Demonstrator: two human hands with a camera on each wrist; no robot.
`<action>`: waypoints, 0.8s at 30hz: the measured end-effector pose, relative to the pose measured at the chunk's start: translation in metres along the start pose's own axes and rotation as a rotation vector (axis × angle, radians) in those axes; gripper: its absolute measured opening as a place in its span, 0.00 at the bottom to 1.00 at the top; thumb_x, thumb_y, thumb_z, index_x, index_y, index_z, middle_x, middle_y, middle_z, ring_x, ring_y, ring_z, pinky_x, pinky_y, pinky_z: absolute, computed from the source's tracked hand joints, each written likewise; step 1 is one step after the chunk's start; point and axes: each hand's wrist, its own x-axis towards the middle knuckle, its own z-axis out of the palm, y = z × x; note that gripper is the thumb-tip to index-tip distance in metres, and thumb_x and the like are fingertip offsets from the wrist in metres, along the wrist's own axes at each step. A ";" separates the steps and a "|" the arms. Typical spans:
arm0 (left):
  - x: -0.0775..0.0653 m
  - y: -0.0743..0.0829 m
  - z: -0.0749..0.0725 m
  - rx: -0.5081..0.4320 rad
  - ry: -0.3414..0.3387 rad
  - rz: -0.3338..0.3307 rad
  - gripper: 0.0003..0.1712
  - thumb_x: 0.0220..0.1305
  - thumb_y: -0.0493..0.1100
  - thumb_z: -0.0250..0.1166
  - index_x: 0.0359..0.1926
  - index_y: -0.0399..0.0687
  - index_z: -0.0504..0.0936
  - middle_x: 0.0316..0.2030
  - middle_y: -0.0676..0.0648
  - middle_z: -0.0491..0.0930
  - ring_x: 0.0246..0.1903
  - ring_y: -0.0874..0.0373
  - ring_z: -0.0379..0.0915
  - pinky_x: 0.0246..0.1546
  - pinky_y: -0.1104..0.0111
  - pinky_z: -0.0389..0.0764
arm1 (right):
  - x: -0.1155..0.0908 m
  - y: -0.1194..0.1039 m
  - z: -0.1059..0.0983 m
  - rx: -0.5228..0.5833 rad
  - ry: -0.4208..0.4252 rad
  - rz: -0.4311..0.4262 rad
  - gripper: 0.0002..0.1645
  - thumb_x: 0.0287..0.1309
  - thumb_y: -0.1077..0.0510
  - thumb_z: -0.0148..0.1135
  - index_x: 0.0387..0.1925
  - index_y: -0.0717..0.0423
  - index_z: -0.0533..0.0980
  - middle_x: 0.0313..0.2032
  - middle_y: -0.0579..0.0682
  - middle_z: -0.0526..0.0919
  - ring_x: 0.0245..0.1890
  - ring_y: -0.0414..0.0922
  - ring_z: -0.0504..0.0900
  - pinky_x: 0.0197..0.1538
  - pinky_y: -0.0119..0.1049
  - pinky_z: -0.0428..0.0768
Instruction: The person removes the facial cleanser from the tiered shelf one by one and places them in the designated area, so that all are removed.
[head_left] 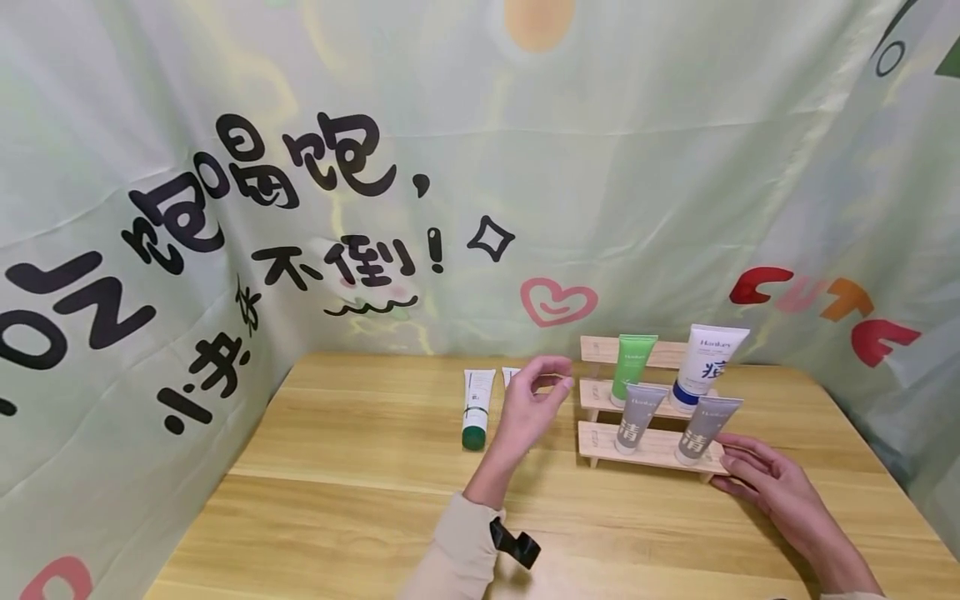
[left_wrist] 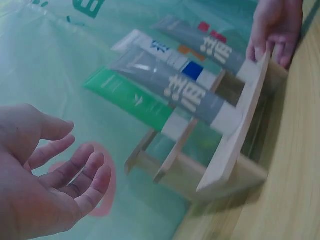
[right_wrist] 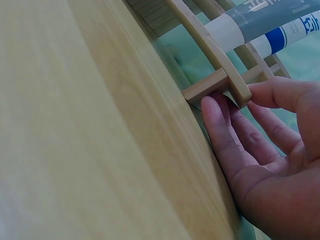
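Observation:
A three-tier wooden rack [head_left: 596, 439] stands on the table at the right. On its bottom tier are two grey tubes, a left one [head_left: 640, 419] and a right one [head_left: 707, 428]. A green tube [head_left: 633, 367] and a larger white tube with a blue band [head_left: 711, 358] stand on a tier behind them. My right hand [head_left: 776, 483] grips the right end of the bottom tier, thumb and fingers around the wood [right_wrist: 235, 82]. Left of the rack, my left hand [head_left: 528, 408] is raised with loosely bent fingers, holding nothing; the left wrist view shows its palm [left_wrist: 45, 185].
A white tube with a dark green cap [head_left: 477, 408] stands left of my left hand. Another white tube [head_left: 511, 374] is mostly hidden behind that hand. Printed cloth [head_left: 450, 100] hangs around the wooden table [head_left: 337, 492].

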 end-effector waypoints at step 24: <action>0.031 -0.004 0.058 -0.139 -0.072 -0.094 0.17 0.65 0.32 0.69 0.54 0.41 0.82 0.47 0.50 0.83 0.49 0.59 0.78 0.52 0.72 0.80 | 0.001 0.000 0.001 0.014 0.007 0.003 0.21 0.75 0.67 0.54 0.51 0.36 0.81 0.48 0.36 0.85 0.46 0.35 0.84 0.46 0.37 0.87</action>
